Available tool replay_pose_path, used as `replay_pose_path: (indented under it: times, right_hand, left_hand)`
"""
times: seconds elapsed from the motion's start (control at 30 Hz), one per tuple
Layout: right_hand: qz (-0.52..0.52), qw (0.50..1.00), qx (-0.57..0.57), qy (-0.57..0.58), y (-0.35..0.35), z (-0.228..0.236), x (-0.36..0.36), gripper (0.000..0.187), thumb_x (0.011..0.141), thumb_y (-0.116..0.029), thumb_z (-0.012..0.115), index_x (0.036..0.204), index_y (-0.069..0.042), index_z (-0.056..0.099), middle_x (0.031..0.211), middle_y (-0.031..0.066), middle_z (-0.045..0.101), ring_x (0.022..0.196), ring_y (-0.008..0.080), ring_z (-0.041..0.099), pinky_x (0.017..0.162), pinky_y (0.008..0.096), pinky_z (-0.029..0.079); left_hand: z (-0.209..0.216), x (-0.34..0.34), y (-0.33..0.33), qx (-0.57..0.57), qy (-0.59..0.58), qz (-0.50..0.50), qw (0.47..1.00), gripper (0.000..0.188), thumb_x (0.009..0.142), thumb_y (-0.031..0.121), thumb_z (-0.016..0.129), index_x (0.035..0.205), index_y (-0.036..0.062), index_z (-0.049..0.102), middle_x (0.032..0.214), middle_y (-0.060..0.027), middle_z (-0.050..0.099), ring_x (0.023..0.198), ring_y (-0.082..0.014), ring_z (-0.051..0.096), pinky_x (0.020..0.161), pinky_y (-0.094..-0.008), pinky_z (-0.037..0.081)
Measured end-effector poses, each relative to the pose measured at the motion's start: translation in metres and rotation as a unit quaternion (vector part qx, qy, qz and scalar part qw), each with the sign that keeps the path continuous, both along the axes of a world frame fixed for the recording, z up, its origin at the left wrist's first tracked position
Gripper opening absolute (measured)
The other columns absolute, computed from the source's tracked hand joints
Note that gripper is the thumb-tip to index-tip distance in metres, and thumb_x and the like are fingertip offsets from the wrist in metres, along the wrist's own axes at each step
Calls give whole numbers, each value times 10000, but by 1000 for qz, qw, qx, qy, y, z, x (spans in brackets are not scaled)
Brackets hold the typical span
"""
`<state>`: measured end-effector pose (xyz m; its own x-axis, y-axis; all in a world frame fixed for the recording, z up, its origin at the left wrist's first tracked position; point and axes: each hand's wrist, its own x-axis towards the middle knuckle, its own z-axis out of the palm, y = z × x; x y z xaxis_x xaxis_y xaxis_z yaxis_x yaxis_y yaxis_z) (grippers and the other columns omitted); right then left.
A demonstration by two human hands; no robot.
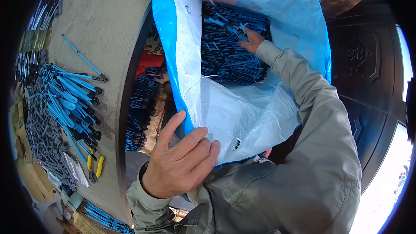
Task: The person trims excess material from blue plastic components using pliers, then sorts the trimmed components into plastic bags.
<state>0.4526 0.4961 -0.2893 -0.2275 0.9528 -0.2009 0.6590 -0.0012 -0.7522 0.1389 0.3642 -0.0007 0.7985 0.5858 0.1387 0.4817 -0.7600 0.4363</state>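
A large blue sack (164, 17) with a white lining gapes in front of me. Many thin blue-and-black plastic strips (234, 63) lie heaped at its bottom. My left hand (184, 162) grips the sack's near left rim, its index finger stretched along the edge and the other fingers curled. Deep inside the sack, my right hand (252, 41) is over the heap, thumb and fingers apart. A few lighter blue strips lie loose by its fingertips. My right sleeve crosses the sack's right rim.
Left of the sack stands a dusty table (99, 8). It carries a pile of blue strips (71, 99), dark grey small parts (41, 134) and yellow-handled pliers (96, 169). More strips (143, 99) fill a space below the table edge. A dark panelled door (364, 60) stands at right.
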Motion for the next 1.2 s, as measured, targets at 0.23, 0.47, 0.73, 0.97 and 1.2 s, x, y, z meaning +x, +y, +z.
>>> replay_pose_path:
  times: [0.23,0.47,0.73,0.97,1.2]
  right_hand:
    - [-81,974,-80,198,11,85,6,373,838,-253,623,1145,-75,506,706,-13,523,472,44,446,459,223,357]
    - [-66,961,133,232,-29,186,-38,230,823,-193,640,987,-37,598,601,-55,466,440,24,373,404,205,268]
    - [243,949,11,201,48,352,-200,387,805,-329,642,968,18,587,646,25,560,426,56,441,388,196,324]
    - [268,958,97,-19,129,310,-355,500,713,-367,730,885,77,576,736,158,623,593,191,616,552,315,503]
    - [290,913,286,-16,127,314,-351,489,798,-412,624,960,48,611,841,113,653,784,194,641,704,312,505]
  left_hand:
    - [-2,7,5,-2,-23,-10,1000,168,689,89,627,851,50,637,775,-28,554,892,-161,575,973,-497,376]
    - [-11,1,1,12,-68,12,998,144,676,91,618,817,72,638,779,-20,574,860,-173,578,963,-481,385]
    - [-21,-8,-15,51,-72,0,996,131,653,110,594,774,74,561,768,-22,518,928,-165,532,995,-479,342]
    - [-20,-4,-22,98,-81,7,992,67,655,124,579,698,108,530,718,-5,501,887,-159,519,1002,-467,320]
    - [-22,-19,-13,93,-83,-10,992,65,653,133,578,705,112,545,730,-5,513,920,-159,521,970,-445,347]
